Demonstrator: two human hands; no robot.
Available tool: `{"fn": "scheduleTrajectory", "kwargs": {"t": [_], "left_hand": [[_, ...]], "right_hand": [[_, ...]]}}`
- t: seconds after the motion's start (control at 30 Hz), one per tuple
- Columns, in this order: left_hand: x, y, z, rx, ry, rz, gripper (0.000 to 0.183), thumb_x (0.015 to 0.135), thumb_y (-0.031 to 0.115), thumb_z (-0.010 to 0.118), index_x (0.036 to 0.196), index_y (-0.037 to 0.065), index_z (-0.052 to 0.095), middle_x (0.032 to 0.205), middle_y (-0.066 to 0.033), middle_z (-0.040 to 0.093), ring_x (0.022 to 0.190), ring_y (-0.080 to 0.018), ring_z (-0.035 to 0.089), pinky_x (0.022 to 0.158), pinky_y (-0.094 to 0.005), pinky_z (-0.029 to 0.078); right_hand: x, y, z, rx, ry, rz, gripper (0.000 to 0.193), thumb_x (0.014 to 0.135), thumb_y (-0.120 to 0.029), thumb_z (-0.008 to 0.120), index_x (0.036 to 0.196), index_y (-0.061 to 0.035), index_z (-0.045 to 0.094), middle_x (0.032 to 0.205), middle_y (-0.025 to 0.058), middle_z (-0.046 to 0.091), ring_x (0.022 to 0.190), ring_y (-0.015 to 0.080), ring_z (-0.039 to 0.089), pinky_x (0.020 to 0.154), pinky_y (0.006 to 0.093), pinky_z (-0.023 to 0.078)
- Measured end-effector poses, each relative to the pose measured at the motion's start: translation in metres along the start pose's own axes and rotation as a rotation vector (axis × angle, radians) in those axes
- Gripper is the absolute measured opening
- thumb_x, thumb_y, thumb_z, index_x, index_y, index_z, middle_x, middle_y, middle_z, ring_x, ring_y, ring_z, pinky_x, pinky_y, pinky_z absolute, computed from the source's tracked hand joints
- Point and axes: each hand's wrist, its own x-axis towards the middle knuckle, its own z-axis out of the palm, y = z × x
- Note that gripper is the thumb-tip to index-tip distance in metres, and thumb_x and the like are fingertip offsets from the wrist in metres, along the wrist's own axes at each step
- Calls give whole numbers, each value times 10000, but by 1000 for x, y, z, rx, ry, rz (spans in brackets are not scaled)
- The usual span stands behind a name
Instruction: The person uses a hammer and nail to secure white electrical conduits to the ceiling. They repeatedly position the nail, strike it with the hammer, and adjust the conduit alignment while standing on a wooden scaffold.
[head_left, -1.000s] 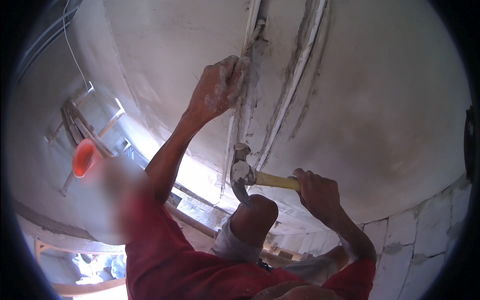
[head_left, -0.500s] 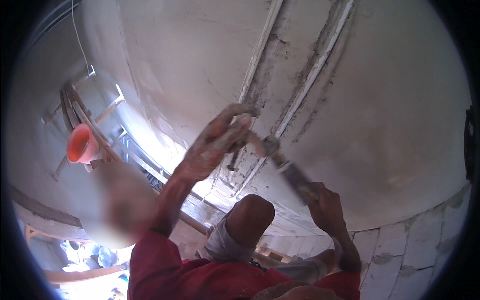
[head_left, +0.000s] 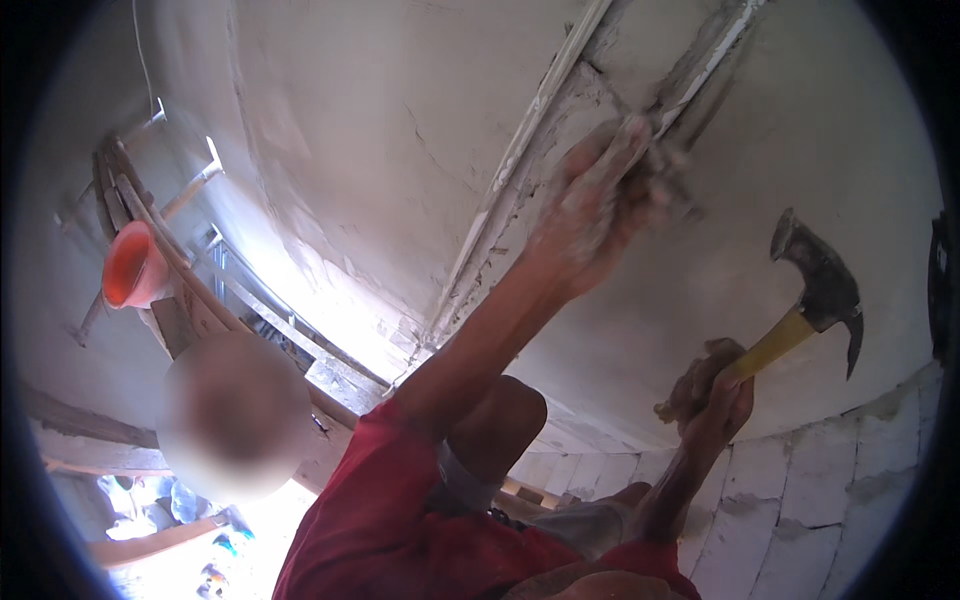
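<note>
Your right hand [head_left: 715,385] grips the yellow handle of the claw hammer [head_left: 820,285], now swung back off the wall [head_left: 380,150] since the strike half a second ago. Your left hand [head_left: 595,205], clenched, presses something blurred, perhaps a chisel, into the chased groove [head_left: 690,85], so another blow looks due.

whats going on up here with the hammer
A person in a red shirt works at a plastered wall. The left hand is pressed to the chiselled groove beside the white conduit, holding something too blurred to name. The right hand grips a yellow-handled claw hammer, drawn back clear of the wall.
</note>
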Motion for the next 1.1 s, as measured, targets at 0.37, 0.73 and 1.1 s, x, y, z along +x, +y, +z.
{"fn": "scheduleTrajectory", "kwargs": {"t": [0.37,0.73,1.1], "left_hand": [[46,-12,21,-592,-9,221,179,997,251,525,959,79,556,899,-38,629,808,-136,638,723,-286,577],[38,-31,58,-380,51,272,381,1003,430,480,1054,59,547,952,-78,622,818,-178,626,773,-339,544],[57,-23,42,-439,32,362,263,1010,338,493,995,76,511,885,-74,596,820,-180,619,771,-320,550]], "right_hand": [[48,-35,18,-146,25,-174,509,1003,-379,500,1219,77,428,609,17,427,402,65,362,358,227,293],[69,-76,40,-374,211,-345,549,987,-469,491,1194,38,514,573,-18,379,401,28,313,354,204,258],[68,-75,32,-404,128,-357,527,999,-452,469,1185,37,527,552,-22,377,392,25,318,347,206,270]]}}
